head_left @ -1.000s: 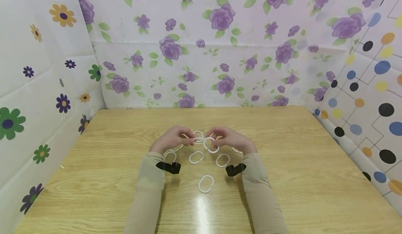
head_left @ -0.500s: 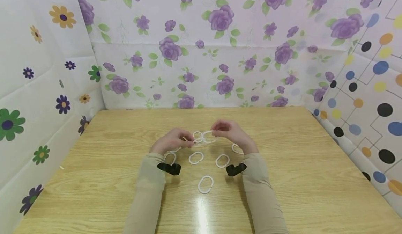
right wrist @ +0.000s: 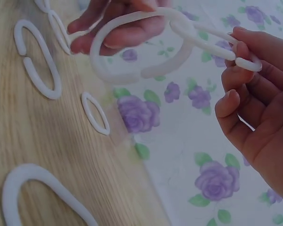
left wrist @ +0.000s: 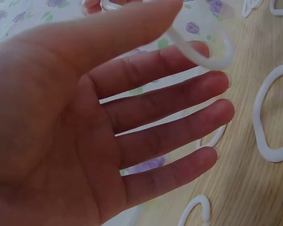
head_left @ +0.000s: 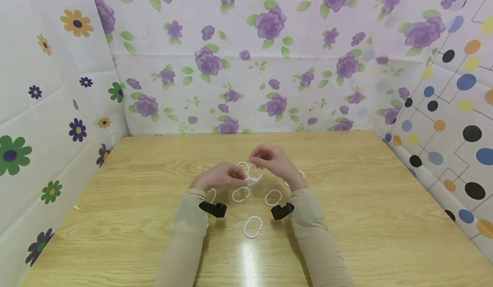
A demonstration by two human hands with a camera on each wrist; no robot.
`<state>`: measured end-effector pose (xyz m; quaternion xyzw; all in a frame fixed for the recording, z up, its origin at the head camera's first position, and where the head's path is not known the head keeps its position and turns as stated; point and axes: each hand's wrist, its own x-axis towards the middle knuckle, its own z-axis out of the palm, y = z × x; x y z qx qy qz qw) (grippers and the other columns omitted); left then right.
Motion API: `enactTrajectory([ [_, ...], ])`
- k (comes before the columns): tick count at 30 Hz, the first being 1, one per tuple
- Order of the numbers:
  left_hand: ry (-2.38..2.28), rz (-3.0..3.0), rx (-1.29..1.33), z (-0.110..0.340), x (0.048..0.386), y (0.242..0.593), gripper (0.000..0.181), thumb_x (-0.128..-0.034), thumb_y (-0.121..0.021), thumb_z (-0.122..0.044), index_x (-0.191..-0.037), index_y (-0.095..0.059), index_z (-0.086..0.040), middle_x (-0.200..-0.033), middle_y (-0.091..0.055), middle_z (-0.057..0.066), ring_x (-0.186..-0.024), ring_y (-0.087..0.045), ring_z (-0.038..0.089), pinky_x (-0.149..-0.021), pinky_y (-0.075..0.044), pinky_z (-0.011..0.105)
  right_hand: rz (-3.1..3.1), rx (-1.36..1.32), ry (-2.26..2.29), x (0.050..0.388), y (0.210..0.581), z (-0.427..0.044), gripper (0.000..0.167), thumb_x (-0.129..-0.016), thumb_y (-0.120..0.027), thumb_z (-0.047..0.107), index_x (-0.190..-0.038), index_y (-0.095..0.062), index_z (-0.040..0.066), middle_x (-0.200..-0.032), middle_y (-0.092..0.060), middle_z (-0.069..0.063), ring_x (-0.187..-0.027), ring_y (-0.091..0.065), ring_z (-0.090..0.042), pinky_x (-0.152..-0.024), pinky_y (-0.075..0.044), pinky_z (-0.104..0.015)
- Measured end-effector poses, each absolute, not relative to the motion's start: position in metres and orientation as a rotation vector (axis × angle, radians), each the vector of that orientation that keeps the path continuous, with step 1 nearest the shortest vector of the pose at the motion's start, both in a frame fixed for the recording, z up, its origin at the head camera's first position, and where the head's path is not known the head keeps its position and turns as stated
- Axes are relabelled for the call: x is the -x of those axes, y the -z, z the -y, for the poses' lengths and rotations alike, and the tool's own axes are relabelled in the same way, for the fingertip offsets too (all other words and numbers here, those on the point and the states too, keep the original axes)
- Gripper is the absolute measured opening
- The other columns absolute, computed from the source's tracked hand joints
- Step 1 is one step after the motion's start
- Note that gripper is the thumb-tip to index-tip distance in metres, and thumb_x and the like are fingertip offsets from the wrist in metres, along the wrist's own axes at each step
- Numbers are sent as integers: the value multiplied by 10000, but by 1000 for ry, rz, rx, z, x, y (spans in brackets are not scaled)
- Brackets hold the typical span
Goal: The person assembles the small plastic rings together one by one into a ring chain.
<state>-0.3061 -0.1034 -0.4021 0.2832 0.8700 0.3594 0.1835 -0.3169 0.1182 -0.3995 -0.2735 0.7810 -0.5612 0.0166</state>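
Right wrist view shows us two linked rings (right wrist: pixel 179 61): fingers of the left hand (head_left: pixel 220 175) are clamped on the nine-o'clock ring (right wrist: pixel 165 69), fingers of the right hand (head_left: pixel 275 163) on the three-o'clock ring (right wrist: pixel 207 46). In head view, one loose ring (head_left: pixel 252 237) lies at six o'clock on the bench (head_left: pixel 377 218).

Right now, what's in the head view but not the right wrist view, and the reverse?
Only head: both sleeves, the black wrist cameras and the dotted sheet.

Only right wrist: the palm side of the right hand, plus the gaps in its pinched ring and in the second ring linked to it.

Both: right hand, left hand, loose white rings, wooden table, purple-flowered sheet.
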Motion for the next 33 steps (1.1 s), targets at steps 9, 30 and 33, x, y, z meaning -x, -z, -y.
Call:
enactTrajectory([
  [9, -1104, -2466, -799, 101, 305, 394, 337, -945, -607, -376, -1144, -682, -114, -1127, -703, 19, -1091, -623, 200, -988, -467, 450, -2455, 925, 1628, 315, 400, -108, 112, -946, -630, 169, -918, -690, 79, -752, -625, -27, -691, -542, -338, -604, -434, -239],
  [30, -1322, -2521, -804, 119, 305, 385, 201, -949, -627, -247, -927, -693, -58, -944, -714, 102, -891, -637, 204, -844, -512, 340, -2604, 941, 1214, 321, 412, -108, 181, -1001, -526, 183, -1002, -649, 50, -874, -664, -155, -763, -612, -248, -679, -479, -261],
  [33, -1341, -2531, -793, 124, 305, 384, 177, -949, -627, -249, -928, -700, -88, -943, -719, 79, -895, -644, 177, -852, -521, 347, -2600, 977, 1000, 319, 416, -105, 167, -967, -576, 199, -1066, -657, 91, -972, -701, -86, -868, -638, -182, -773, -503, -286],
])
